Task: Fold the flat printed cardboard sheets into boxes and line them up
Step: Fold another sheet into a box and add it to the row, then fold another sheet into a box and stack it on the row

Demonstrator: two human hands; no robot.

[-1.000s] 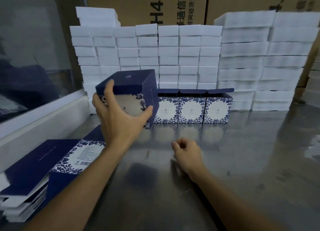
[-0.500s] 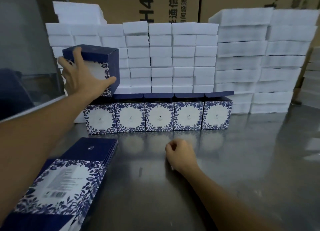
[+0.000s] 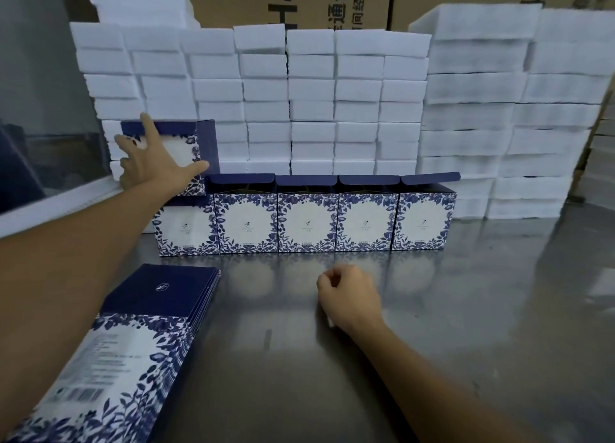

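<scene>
Setting the folded navy-and-white floral cardboard box (image 3: 186,150) squarely on the leftmost of the five matching boxes in the row (image 3: 304,221) calls for keeping its edges flush, so the stack stays straight against the wall of white foam blocks (image 3: 332,106). The left hand (image 3: 151,166) grips the box's front, fingers spread over the top edge. The stack of flat printed sheets (image 3: 133,336) runs off-frame. The right hand (image 3: 349,298) rests curled, seemingly holding nothing, on the steel table (image 3: 466,326).
</scene>
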